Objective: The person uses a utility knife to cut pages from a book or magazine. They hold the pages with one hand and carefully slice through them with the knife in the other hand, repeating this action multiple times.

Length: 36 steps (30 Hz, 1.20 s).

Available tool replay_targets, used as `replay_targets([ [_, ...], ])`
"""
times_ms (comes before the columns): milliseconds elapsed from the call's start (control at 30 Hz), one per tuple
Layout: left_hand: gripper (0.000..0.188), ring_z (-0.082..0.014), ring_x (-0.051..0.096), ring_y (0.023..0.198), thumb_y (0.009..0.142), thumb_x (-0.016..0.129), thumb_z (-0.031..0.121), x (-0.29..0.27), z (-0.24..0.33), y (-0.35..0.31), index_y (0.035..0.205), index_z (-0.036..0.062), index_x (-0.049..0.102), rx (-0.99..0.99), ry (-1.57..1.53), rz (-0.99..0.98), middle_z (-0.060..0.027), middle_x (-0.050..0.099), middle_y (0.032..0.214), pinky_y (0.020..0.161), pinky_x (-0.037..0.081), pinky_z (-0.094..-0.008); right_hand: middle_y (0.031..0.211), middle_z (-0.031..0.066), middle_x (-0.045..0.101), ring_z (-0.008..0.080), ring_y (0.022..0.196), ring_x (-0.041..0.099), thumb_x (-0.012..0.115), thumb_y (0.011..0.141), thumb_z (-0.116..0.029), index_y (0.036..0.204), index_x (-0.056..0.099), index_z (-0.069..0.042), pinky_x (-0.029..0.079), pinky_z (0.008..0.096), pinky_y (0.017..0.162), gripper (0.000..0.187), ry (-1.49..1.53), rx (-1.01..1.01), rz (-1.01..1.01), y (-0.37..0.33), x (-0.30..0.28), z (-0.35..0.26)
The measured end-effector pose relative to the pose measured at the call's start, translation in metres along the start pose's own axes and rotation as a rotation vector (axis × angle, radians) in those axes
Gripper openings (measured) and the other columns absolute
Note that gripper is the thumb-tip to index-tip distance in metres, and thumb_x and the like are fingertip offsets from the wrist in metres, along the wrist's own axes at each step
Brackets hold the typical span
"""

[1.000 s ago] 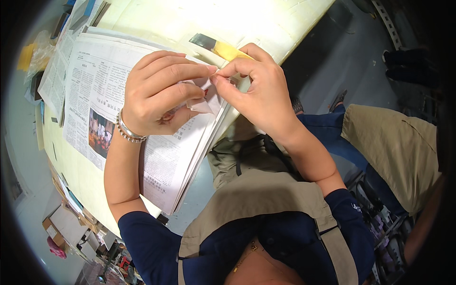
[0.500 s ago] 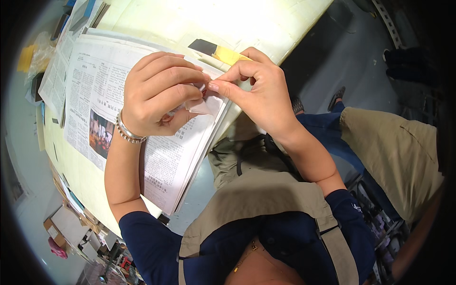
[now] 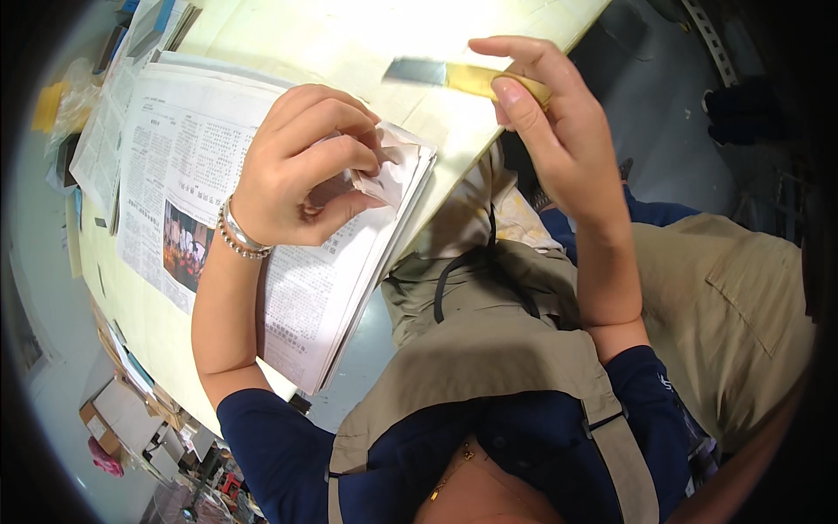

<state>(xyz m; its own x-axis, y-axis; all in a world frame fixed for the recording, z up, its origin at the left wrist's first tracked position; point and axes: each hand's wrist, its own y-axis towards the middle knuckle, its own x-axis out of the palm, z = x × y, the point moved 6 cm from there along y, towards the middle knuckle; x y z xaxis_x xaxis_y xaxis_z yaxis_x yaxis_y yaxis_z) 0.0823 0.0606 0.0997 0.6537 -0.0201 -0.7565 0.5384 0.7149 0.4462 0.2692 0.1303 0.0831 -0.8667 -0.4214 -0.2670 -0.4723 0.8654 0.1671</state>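
Left hand (image 3: pixel 301 166) pinches and partly hides a pale folded piece (image 3: pixel 370 184), apparently paper, over the newspaper stack (image 3: pixel 301 319). Right hand (image 3: pixel 567 131), now withdrawn from it, grips a motion-blurred, yellow-handled blade (image 3: pixel 463 79).

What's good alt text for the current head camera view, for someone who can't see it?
A person's right hand holds a yellow-handled tool with a flat grey end over a pale table, while the left hand holds a small pale piece over stacked newspapers. Another person's tan garment shows at right.
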Motion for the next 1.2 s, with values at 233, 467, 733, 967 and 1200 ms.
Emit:
replay_targets([
  [233,0.025,-0.0293,0.061,0.087,0.06,0.077,0.02,0.0,0.0,0.0,0.075,0.0059,0.062,-0.026,-0.044,-0.01,-0.0112,0.063,0.091,0.076,0.045,-0.0402,0.065,-0.0014,0.054,0.0036,0.06,0.048,0.06,0.093,-0.025,0.098,0.066,0.001,0.036,0.0188,0.053,0.027,0.097,0.115,-0.183,0.016,-0.015,0.01],
  [467,0.026,-0.0296,0.06,0.087,0.06,0.078,0.02,0.0,0.003,0.001,0.076,0.0051,0.063,-0.019,-0.058,-0.018,-0.0132,0.064,0.094,0.077,0.045,-0.0403,0.065,-0.0037,0.05,0.0021,0.058,0.043,0.056,0.096,-0.023,0.102,0.066,-0.001,0.032,0.0179,0.05,0.025,0.018,0.104,-0.289,0.023,-0.01,0.015],
  [733,0.029,-0.0266,0.062,0.086,0.054,0.08,0.015,-0.002,0.008,0.006,0.075,0.0065,0.062,-0.015,-0.06,0.024,-0.0099,0.066,0.095,0.076,0.046,-0.0369,0.064,-0.004,0.049,0.0024,0.057,0.041,0.057,0.095,-0.028,0.097,0.065,-0.002,0.031,0.0182,0.05,0.028,0.028,0.176,-0.494,0.035,0.003,0.022],
  [967,0.026,-0.031,0.061,0.093,0.063,0.077,0.019,0.0,0.005,0.004,0.078,0.0033,0.063,-0.041,-0.074,-0.04,-0.0159,0.065,0.103,0.08,0.048,-0.0398,0.066,-0.0041,0.05,0.0031,0.058,0.041,0.058,0.095,-0.029,0.095,0.064,-0.002,0.032,0.019,0.05,0.028,0.116,0.178,-0.602,0.035,0.022,0.022],
  [1200,0.023,-0.0311,0.06,0.093,0.063,0.075,0.015,-0.001,0.006,0.003,0.077,0.0026,0.063,-0.015,-0.064,-0.04,-0.0165,0.066,0.106,0.081,0.048,-0.0395,0.064,-0.0042,0.048,0.0025,0.056,0.04,0.057,0.095,-0.027,0.096,0.065,-0.002,0.031,0.0187,0.049,0.026,0.076,0.215,-0.589,0.027,0.016,0.022],
])
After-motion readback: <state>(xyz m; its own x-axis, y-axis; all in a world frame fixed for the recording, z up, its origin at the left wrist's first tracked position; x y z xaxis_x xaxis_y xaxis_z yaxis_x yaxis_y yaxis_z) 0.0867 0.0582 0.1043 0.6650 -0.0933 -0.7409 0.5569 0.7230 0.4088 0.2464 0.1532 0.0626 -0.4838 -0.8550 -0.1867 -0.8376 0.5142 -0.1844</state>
